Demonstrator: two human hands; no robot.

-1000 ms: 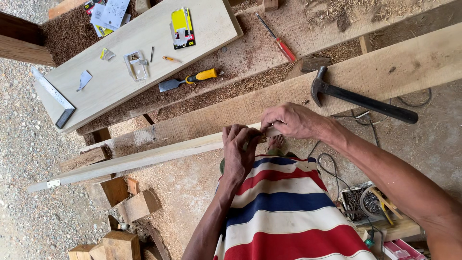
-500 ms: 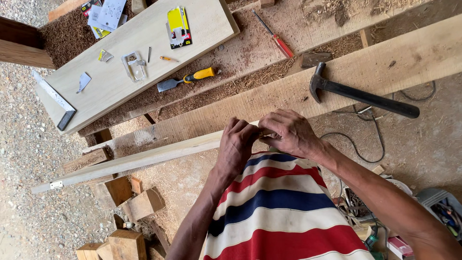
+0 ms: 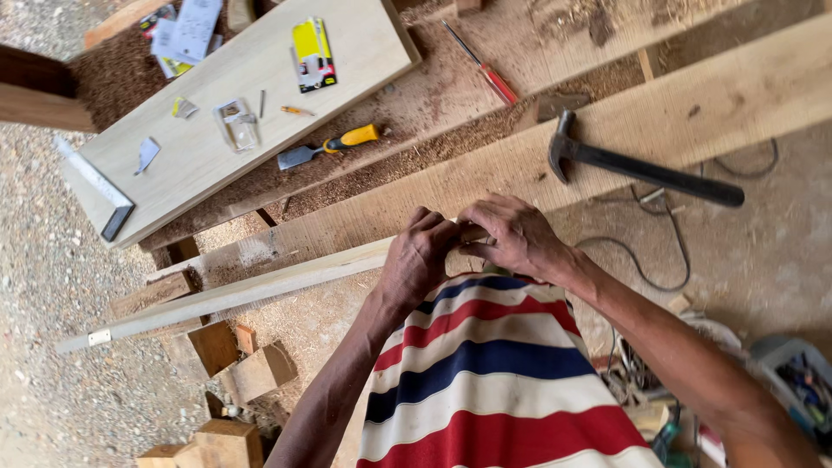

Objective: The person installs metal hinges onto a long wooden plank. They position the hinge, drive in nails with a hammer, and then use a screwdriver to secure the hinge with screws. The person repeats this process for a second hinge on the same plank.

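A long pale wooden strip (image 3: pixel 251 290) runs from the lower left up toward my body, resting along a wide plank (image 3: pixel 693 113). My left hand (image 3: pixel 418 260) is closed around the near end of the strip. Right beside it, my right hand (image 3: pixel 513 234) pinches something small at that same end; the item itself is hidden by my fingers. A black claw hammer (image 3: pixel 641 165) lies on the plank just to the right of my right hand.
A pale board (image 3: pixel 217 165) at upper left carries a yellow-handled chisel (image 3: pixel 334 147), a try square (image 3: pixel 95 186), a yellow package (image 3: pixel 310 54) and small hardware. A red screwdriver (image 3: pixel 485 69) lies in sawdust. Wood offcuts (image 3: pixel 251 373) sit below; cables (image 3: pixel 667 251) and tools at right.
My hands stay together at the strip's near end, fingers shifting slightly. The view has drifted a little; the hammer and boards have not moved.
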